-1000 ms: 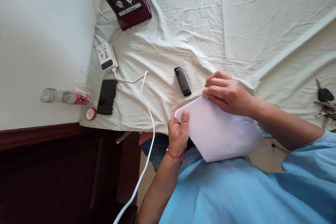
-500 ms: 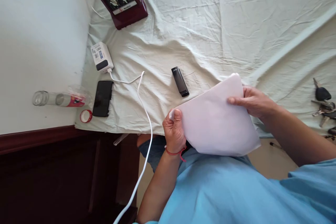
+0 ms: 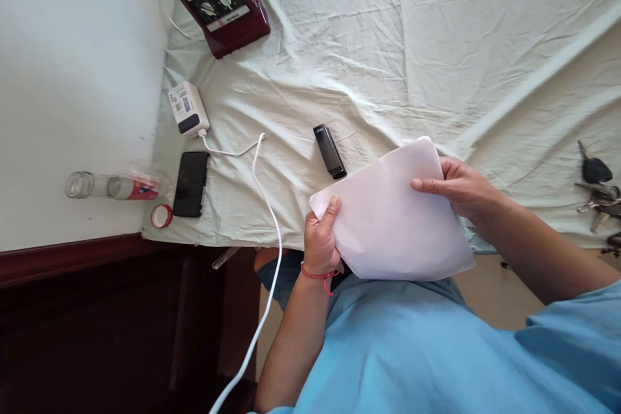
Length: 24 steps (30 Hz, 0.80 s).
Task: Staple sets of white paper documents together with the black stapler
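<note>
White sheets of paper [image 3: 395, 220] lie between my two hands, held at the near edge of the cloth-covered table and over my lap. My left hand [image 3: 323, 236] grips their left corner, thumb on top and fingers beneath. At the right edge, my right hand [image 3: 458, 187] pinches them with its thumb flat on the top face; its other fingers are partly hidden behind. How many sheets there are I cannot tell. Just beyond the paper's upper left edge, a black stapler [image 3: 330, 151] rests on the cloth, apart from both hands.
A dark red fan [image 3: 233, 19] stands at the back left. Nearer are a white power bank [image 3: 189, 108] with a white cable [image 3: 272, 207], a black phone [image 3: 191, 184], a glass bottle [image 3: 111, 185] and a red-rimmed cap [image 3: 161, 215]. Keys [image 3: 598, 181] lie at the right on the pale tablecloth [image 3: 349, 26].
The paper and both hands have shifted slightly left. My left thumb has moved up a little on the corner, which now lies flatter. The stapler has stayed on the cloth.
</note>
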{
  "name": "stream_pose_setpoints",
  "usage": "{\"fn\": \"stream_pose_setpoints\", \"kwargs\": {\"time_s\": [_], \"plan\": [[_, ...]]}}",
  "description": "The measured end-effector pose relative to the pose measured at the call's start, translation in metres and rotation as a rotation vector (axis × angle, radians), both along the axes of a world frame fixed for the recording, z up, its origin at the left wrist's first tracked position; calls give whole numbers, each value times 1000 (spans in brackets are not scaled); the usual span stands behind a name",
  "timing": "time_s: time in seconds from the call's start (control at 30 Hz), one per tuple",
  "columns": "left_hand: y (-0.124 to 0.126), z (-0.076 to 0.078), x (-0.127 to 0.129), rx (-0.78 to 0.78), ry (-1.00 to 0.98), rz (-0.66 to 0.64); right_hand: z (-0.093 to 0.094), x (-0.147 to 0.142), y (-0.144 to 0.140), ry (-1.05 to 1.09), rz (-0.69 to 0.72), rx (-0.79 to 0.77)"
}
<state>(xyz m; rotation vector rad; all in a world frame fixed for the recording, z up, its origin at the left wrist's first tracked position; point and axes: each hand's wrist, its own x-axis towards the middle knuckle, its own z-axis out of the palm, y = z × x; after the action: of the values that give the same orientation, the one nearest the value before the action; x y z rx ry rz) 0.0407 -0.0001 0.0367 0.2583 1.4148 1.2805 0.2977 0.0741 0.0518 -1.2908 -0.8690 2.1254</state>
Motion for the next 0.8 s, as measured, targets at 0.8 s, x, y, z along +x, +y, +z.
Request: {"fn": "stream_pose_setpoints", "kwargs": {"time_s": [0.8], "plan": [[25, -32, -28, 123, 234, -137, -12, 10, 26, -442, 236, 210]]}}
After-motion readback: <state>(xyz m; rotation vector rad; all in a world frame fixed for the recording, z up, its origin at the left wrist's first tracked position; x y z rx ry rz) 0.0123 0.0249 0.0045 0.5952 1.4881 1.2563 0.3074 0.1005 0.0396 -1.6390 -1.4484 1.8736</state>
